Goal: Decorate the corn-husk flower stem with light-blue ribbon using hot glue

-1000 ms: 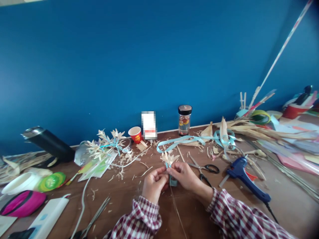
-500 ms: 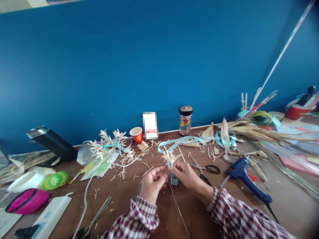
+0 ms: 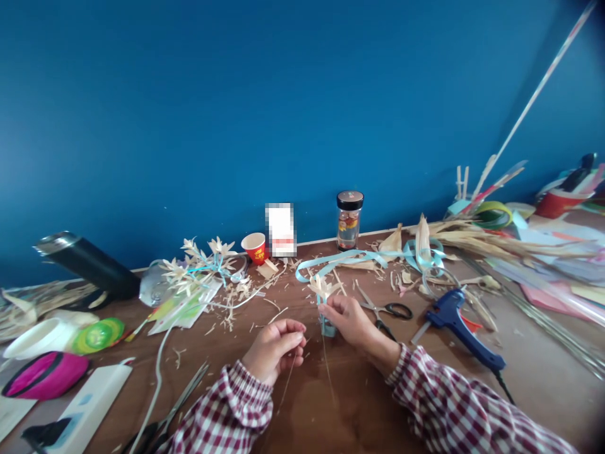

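My right hand [image 3: 348,320] pinches a pale corn-husk flower [image 3: 321,287] just below its petals, where light blue ribbon [image 3: 326,326] hangs down. A thin, wire-like strand [image 3: 328,367] trails below the flower towards me. To the left and apart from it, my left hand [image 3: 276,348] is closed, thumb against forefinger, on another thin strand [image 3: 288,383] that dangles under the fingers. Whether the two strands join cannot be made out. Open scissors [image 3: 378,308] lie just beyond my right hand, and a blue glue gun [image 3: 466,328] rests further right.
Husk flowers [image 3: 198,268] lie at the back left near a black flask [image 3: 89,265]. A red paper cup [image 3: 255,248] and a lidded glass jar [image 3: 348,221] stand by the blue wall. A second pair of scissors [image 3: 182,403] and a white power strip [image 3: 94,410] are front left.
My left hand has drawn away to the left from the flower, with a thin strand in its fingers. The right hand still holds the flower. The view has shifted slightly.
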Tool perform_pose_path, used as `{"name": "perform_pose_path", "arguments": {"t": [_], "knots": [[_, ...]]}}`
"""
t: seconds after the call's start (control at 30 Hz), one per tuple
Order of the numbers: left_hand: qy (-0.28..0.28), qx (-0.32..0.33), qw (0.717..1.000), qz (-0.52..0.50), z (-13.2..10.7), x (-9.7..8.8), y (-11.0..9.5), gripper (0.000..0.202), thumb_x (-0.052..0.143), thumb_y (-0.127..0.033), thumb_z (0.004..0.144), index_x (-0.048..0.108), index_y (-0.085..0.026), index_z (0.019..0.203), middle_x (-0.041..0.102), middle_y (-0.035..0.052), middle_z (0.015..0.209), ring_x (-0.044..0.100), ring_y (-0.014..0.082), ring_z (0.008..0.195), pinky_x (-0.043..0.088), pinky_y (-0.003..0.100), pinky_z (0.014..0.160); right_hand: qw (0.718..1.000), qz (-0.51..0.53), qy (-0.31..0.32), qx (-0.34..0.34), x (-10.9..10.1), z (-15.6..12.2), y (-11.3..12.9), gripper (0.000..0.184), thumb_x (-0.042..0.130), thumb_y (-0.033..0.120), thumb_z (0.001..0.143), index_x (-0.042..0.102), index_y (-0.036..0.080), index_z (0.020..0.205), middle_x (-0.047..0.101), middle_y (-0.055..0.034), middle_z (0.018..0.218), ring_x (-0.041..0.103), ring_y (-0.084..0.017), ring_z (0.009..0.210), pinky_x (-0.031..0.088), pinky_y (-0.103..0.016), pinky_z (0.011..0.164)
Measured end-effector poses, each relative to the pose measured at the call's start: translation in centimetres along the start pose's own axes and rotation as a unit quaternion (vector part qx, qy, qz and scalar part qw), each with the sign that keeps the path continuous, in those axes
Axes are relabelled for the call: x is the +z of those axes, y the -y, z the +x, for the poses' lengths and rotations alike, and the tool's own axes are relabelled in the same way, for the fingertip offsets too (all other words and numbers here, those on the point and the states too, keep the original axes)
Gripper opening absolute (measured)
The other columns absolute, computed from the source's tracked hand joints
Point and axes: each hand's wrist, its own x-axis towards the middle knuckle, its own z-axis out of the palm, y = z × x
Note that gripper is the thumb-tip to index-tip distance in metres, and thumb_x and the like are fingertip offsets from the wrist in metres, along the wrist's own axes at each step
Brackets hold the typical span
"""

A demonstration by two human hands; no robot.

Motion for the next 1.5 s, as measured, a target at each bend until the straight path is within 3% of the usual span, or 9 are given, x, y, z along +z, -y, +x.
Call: {"name": "perform_pose_path", "arguments": {"t": [0.17,0.43,0.6,0.67,0.8,0.87,1.0,1.2,1.5], "knots": [[-0.033,0.034,0.996,0.071,-1.0,-2.3,-0.5,0.025,0.077,-0.029,0.057,0.064,-0.014,0.072,0.063,0.0,0.057,0.055,0.007,0.047,0.048,0.018,0.047,1.0,0.005,-0.026,-0.005,-0.4,0.3,-0.5,0.034,0.056,0.041,0.077,0.044,0.018,0.055,0.036,0.0066,0.05,0.03,-0.007,0.046,0.026,-0.021,0.044],[-0.237,0.185,0.924,0.237,-1.1,-7.8,-3.3,0.028,0.072,-0.034,0.06,0.068,-0.015,0.08,0.069,0.0014,0.063,0.061,0.0128,0.055,0.049,0.022,0.052,0.999,0.027,-0.014,-0.009,-0.5,0.1,0.6,0.035,0.056,0.041,0.078,0.043,0.018,0.055,0.035,0.0068,0.05,0.031,-0.007,0.046,0.026,-0.02,0.043],[-0.135,0.156,0.914,0.349,-0.1,-6.0,-1.3,0.023,0.063,-0.035,0.069,0.07,-0.016,0.081,0.068,0.0028,0.061,0.061,0.0169,0.056,0.049,0.028,0.056,0.999,0.047,-0.001,-0.011,-0.4,0.0,1.0,0.035,0.056,0.044,0.078,0.045,0.018,0.057,0.037,0.0066,0.051,0.031,-0.007,0.046,0.027,-0.021,0.044],[-0.1,0.162,0.862,0.47,-0.1,-4.9,-0.9,0.019,0.065,-0.035,0.068,0.073,-0.02,0.076,0.071,0.0064,0.08,0.065,0.0205,0.073,0.05,0.033,0.072,0.999,0.051,0.001,-0.01,-0.4,-0.1,0.9,0.036,0.057,0.046,0.077,0.046,0.018,0.057,0.037,0.0065,0.051,0.031,-0.007,0.046,0.027,-0.021,0.044],[-0.198,0.275,0.765,0.547,-0.6,-2.4,-1.5,0.018,0.061,-0.034,0.073,0.073,-0.025,0.081,0.064,0.0068,0.111,0.06,0.0262,0.098,0.045,0.041,0.087,0.998,0.06,0.014,-0.009,-0.3,-0.1,0.6,0.037,0.058,0.048,0.076,0.049,0.017,0.059,0.04,0.0059,0.052,0.032,-0.007,0.047,0.027,-0.021,0.046],[-0.195,0.32,0.815,0.443,-0.7,-0.7,-1.7,0.022,0.055,-0.036,0.078,0.071,-0.022,0.084,0.066,0.0076,0.104,0.061,0.0232,0.094,0.049,0.036,0.082,0.998,0.065,0.023,-0.01,-0.1,-0.2,0.6,0.037,0.06,0.048,0.076,0.05,0.016,0.06,0.041,0.0056,0.053,0.033,-0.007,0.047,0.027,-0.021,0.046],[-0.106,0.103,0.984,0.099,-0.2,2.5,-0.7,0.026,0.063,-0.042,0.073,0.061,-0.019,0.084,0.067,0.0062,0.087,0.065,0.0191,0.079,0.048,0.019,0.042,0.996,0.077,0.048,-0.019,0.2,-0.5,0.8,0.036,0.06,0.048,0.076,0.053,0.015,0.063,0.045,0.0046,0.055,0.037,-0.008,0.049,0.03,-0.022,0.048],[-0.009,0.011,0.995,-0.094,1.1,3.5,1.1,0.032,0.076,-0.036,0.063,0.057,-0.016,0.077,0.064,-0.0002,0.066,0.061,0.0084,0.056,0.048,0.014,0.041,0.994,0.08,0.071,-0.035,0.3,-0.5,0.5,0.035,0.06,0.047,0.077,0.054,0.015,0.065,0.047,0.0039,0.057,0.039,-0.008,0.051,0.032,-0.021,0.049],[-0.068,0.072,0.994,-0.05,1.7,2.9,2.1,0.041,0.085,-0.036,0.046,0.059,-0.013,0.068,0.063,-0.002,0.057,0.057,0.0066,0.049,0.05,0.015,0.043,0.993,0.058,0.093,-0.046,0.4,-0.4,0.6,0.037,0.058,0.049,0.078,0.051,0.017,0.061,0.046,0.005,0.054,0.039,-0.008,0.05,0.032,-0.021,0.05]]}}
